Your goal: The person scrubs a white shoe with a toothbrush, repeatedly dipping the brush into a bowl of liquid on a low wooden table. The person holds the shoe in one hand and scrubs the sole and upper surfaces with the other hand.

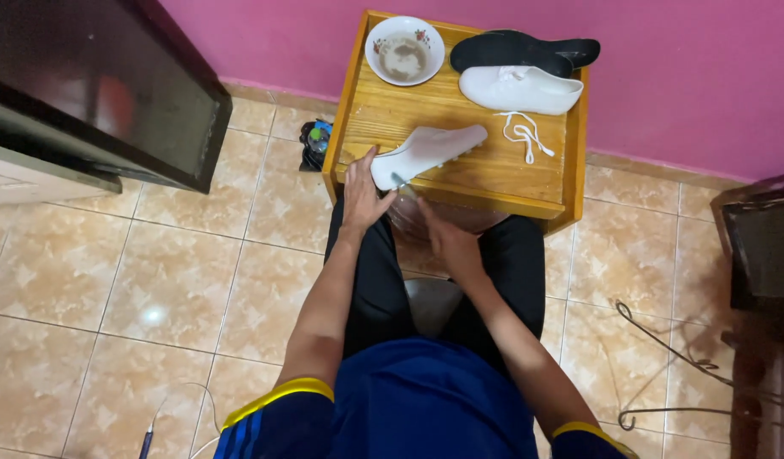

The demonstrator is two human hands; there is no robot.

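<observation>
A white shoe (426,151) lies on its side at the front of a small wooden table (494,174), sole toward the wall. My left hand (362,194) grips its heel end. My right hand (447,242) is lower, by the table's front edge, holding what looks like a small brush up toward the shoe; the tool is mostly hidden. A second white shoe (519,88) stands upright at the back of the table. Beside it lie a loose white lace (523,132) and a black insole (515,49).
A white bowl (404,49) with murky water sits at the table's back left. A dark bundle (314,144) lies on the tiled floor left of the table. A dark cabinet (94,85) is at upper left, a wire stand (681,357) at right. The wall is pink.
</observation>
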